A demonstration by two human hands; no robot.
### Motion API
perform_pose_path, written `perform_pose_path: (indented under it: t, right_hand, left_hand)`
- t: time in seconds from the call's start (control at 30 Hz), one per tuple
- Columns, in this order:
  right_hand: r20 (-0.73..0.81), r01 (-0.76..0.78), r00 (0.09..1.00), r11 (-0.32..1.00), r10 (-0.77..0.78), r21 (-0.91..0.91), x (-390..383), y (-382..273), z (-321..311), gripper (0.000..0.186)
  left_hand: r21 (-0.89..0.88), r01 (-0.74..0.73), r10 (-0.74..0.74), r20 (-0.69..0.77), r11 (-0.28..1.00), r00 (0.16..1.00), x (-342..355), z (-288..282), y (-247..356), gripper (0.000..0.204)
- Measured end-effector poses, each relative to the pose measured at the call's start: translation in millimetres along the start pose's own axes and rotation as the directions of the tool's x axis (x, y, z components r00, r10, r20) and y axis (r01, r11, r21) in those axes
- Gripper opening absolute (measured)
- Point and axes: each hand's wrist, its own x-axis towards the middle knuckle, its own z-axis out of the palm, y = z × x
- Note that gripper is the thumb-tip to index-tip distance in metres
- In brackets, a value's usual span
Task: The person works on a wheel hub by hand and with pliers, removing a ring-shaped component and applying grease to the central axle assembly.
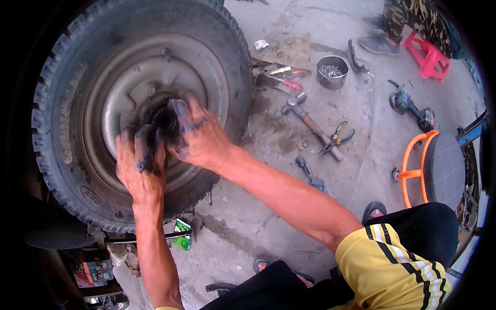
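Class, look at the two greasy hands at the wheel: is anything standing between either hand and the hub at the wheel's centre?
Nothing visible does. The left hand and the right hand both rest directly at the dark hub of the wheel, fingers blackened with grease. The hammer and pliers lie on the floor, off to the right.
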Motion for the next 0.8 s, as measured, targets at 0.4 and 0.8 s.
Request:
perform_pose_path:
  t: [0.4,0.8]
  right_hand:
    - [-0.081,0.021,0.997,1.000,-0.020,0.017,1.9,6.3,-1.4,0.063]
    - [-0.013,-0.026,1.000,0.999,0.026,0.024,4.1,7.4,-9.1,0.061]
  left_hand:
    - [-0.045,0.002,-0.004,-0.032,0.999,0.999,3.2,-1.5,2.9,0.020]
    - [0.025,0.003,-0.001,-0.069,1.000,0.998,9.4,5.5,10.2,0.017]
